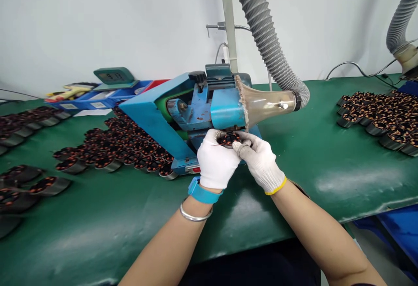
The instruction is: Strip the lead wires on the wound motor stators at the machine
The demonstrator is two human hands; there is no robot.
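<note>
Between my two gloved hands is a motor stator [230, 139], a round piece with a dark core and copper windings. My left hand [217, 159], in a white glove, closes around its left side. My right hand [257, 157], in a knitted glove with a yellow cuff, grips it from the right, thumb and fingers at its rim. Both hands are at the front of a blue belt grinding machine [227, 107], just under its blue guard. Whether the stator touches the machine's working part is hidden from me.
A clear funnel [266, 101] joins the machine to a grey extraction hose [267, 33]. Many stators [120, 146] stand left of the machine, with another group [385, 120] at the right. Behind are blue bins [98, 99] and a digital display [114, 76]. Green matting [294, 146] covers the table.
</note>
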